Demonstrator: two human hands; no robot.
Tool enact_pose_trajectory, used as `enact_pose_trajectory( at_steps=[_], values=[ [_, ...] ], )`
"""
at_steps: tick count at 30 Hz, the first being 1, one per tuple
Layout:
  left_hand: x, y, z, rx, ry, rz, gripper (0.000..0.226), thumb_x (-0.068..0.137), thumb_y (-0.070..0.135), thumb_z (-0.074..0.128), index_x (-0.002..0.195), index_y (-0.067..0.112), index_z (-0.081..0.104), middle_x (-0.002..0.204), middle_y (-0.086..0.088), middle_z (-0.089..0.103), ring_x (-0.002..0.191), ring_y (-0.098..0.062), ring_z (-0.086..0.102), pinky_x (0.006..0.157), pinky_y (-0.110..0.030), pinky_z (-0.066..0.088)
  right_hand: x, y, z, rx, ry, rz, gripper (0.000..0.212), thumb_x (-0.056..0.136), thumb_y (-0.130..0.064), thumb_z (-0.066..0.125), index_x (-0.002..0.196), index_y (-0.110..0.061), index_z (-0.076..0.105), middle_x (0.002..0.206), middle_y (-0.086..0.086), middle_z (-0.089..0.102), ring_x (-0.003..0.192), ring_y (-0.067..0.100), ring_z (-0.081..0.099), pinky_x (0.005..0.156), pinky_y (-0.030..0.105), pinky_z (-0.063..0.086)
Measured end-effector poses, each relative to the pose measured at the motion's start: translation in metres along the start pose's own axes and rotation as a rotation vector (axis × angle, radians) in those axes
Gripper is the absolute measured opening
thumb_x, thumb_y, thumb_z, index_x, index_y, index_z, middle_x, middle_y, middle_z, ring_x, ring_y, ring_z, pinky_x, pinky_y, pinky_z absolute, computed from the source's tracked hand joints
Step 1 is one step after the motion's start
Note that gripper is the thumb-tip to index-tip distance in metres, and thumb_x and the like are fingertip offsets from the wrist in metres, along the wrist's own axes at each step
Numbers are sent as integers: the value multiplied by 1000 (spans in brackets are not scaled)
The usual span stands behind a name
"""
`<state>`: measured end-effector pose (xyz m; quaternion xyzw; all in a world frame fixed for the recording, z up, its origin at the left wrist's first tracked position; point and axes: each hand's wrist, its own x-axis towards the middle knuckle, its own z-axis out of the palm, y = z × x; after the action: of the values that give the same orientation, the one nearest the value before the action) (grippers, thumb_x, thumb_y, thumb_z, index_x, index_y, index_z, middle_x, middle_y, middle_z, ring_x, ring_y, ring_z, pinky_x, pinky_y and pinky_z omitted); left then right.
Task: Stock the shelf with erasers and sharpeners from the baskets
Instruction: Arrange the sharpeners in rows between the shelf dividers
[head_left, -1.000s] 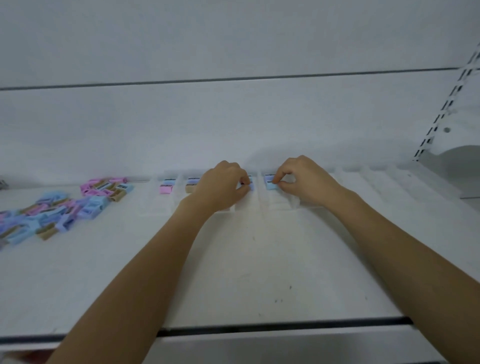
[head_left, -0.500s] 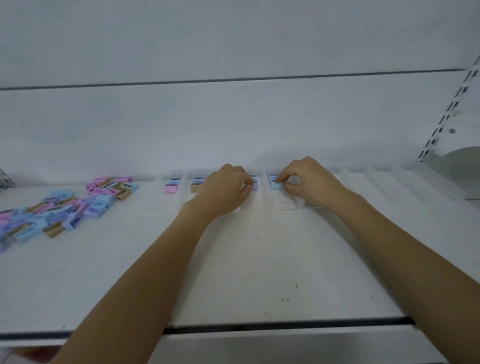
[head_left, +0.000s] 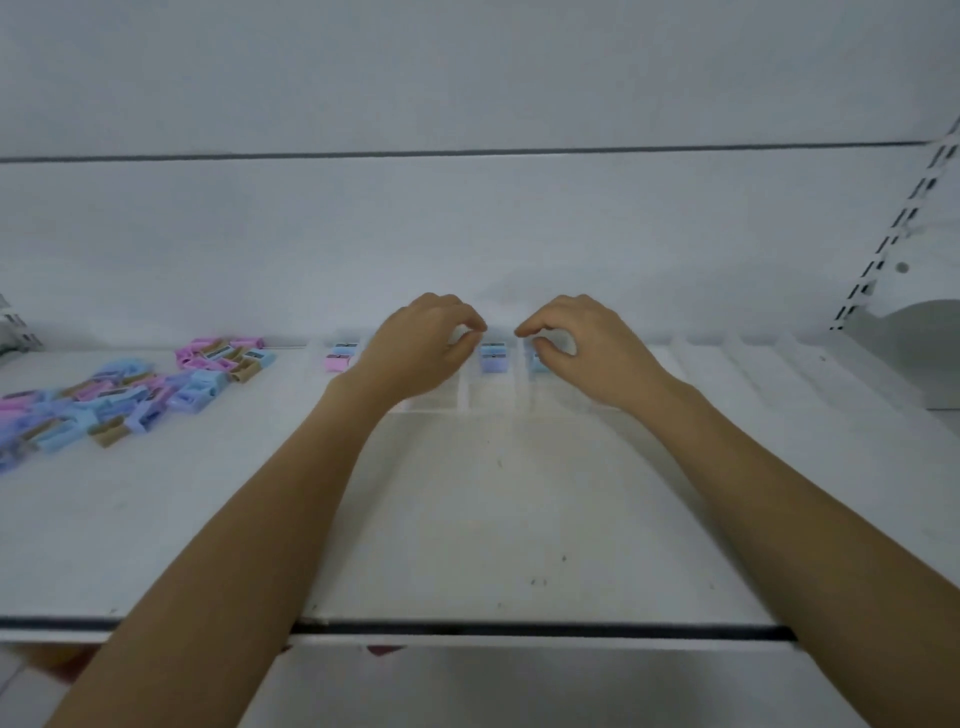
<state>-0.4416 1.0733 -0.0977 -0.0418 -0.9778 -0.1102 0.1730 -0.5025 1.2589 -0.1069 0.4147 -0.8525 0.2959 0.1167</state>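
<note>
Soft, even light here, cool and a touch bluish, and the white shelf (head_left: 467, 519) reads flat and matte. Faint grey shadows sit on the back wall (head_left: 467, 234) just above the left hand (head_left: 421, 353) and right hand (head_left: 587, 353). Everything is slightly soft. The pile of sharpeners (head_left: 130, 395) at left is smeared. Wide-angle bend at the edges: the slotted rail (head_left: 893, 223) leans.

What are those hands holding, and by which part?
The left hand holds nothing; the purple sharpener sits apart. The right hand is over the blue sharpener; whether it holds it cannot be told.
</note>
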Motion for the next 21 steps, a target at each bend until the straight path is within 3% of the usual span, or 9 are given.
enact_pose_trajectory(
  at_steps=[9, 13, 18, 21],
  values=[
    [-9, -38, -80, 142, -88, 0, 23, 94, 25, 46, 110, 17, 61, 114, 0, 63, 104, -18, 55, 90, -35, 44, 13, -64, 9, 50, -198, -157, 19, 90, -16, 53, 105, -16, 64, 103, -3, 64, 87, 5, 51, 82, 19, 41],
    [-37, -63, -123, 156, -149, -33, 18, 92, 22, 50, 103, 17, 63, 105, 0, 66, 96, -17, 59, 88, -35, 47, 30, -104, 26, 30, -260, -258, 19, 88, -13, 54, 103, -15, 66, 99, -1, 67, 81, 7, 55, 81, 26, 47],
    [-90, -101, -179, 198, -192, -86, 17, 92, 23, 51, 103, 17, 63, 103, 1, 65, 93, -16, 58, 89, -34, 46, 52, -173, 55, 2, -312, -335, 19, 89, -13, 54, 104, -14, 65, 99, 0, 66, 80, 7, 53, 77, 17, 39],
    [-126, -129, -210, 223, -207, -122, 16, 92, 21, 51, 103, 17, 63, 97, 3, 62, 89, -15, 57, 86, -29, 45, 61, -213, 76, -27, -338, -355, 20, 88, -12, 53, 105, -13, 65, 100, 3, 66, 82, 12, 55, 77, 21, 41]
  ],
)
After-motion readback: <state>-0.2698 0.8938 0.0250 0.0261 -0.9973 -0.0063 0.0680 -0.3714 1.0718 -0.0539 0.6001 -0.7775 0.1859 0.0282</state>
